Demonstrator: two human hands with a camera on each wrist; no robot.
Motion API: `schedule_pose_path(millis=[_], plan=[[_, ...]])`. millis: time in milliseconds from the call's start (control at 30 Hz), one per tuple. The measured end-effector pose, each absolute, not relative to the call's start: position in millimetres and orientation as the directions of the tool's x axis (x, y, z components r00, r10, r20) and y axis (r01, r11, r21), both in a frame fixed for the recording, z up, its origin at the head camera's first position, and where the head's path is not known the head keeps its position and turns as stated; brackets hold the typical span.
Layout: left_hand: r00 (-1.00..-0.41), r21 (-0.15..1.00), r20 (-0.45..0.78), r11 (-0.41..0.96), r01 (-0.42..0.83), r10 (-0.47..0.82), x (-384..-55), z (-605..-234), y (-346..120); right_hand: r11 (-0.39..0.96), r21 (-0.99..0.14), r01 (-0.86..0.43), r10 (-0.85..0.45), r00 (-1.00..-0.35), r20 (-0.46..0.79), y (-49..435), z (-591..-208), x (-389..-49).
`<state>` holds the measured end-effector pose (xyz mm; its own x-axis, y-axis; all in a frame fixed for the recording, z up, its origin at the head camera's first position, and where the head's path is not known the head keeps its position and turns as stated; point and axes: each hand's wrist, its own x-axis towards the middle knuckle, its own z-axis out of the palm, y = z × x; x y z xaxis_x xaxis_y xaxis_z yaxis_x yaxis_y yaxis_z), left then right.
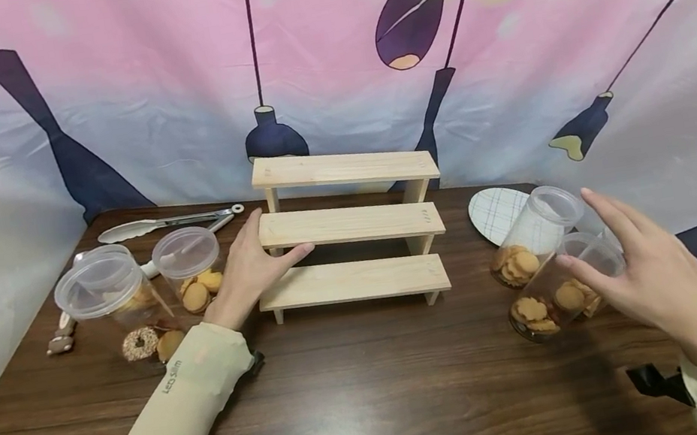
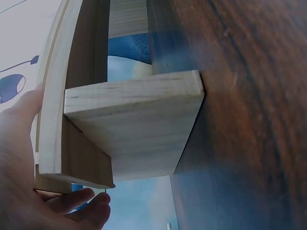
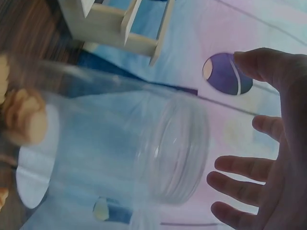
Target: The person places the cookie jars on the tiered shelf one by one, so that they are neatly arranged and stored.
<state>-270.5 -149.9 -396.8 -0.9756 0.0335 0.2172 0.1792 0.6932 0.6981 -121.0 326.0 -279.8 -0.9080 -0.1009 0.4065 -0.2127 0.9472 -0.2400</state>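
Pale three-tier wooden stand (image 1: pixel 350 226) sits mid-table, toward the far side, upright on the dark wooden table (image 1: pixel 351 407). We see the left hand (image 1: pixel 250 267) at its left end, fingers curled round the end of the boards and thumb along the front; how firmly it grips, we cannot tell. Right hand (image 1: pixel 665 274) is spread wide, thumb well apart from the fingers, beside two lidded clear jars of biscuits to the right: a near jar (image 1: pixel 558 287) and a far jar (image 1: pixel 535 230). In the right wrist view we note a gap between fingertips and the jar's lid (image 3: pixel 182 148). A white checked plate (image 1: pixel 495 213) lies beyond. We judge the stand stiff, fairly light, dry to the touch; best held by both board ends, kept level. The jars look like thin, slick plastic, light but weighted low by biscuits, which may crumble if knocked; we would take one round the body, below the lid, squeezing gently.
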Motion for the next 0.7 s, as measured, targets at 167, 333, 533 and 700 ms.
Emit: schedule_pose_path(millis=[167, 333, 533, 700], plan=[[-0.977, 0.703, 0.212, 0.691, 0.171, 0.027, -269.1, -396.6, -149.0, 0.957, -0.239, -0.166, -0.068, -0.926, 0.371, 337.5, -284.7, -119.1], [-0.976, 0.702, 0.213, 0.690, 0.179, 0.036, -268.8, -395.9, -148.8, 0.961, -0.230, -0.152, -0.060, -0.929, 0.365, 343.4, -289.1, -119.0], [-0.973, 0.702, 0.229, 0.685, 0.193, 0.038, -269.3, -396.7, -149.1, 0.963, -0.209, -0.169, -0.078, -0.920, 0.384, 347.0, -294.2, -122.4], [-0.973, 0.698, 0.230, 0.691, 0.187, 0.032, -268.4, -396.5, -149.6, 0.959, -0.217, -0.185, -0.091, -0.919, 0.383, 347.3, -298.7, -123.3]])
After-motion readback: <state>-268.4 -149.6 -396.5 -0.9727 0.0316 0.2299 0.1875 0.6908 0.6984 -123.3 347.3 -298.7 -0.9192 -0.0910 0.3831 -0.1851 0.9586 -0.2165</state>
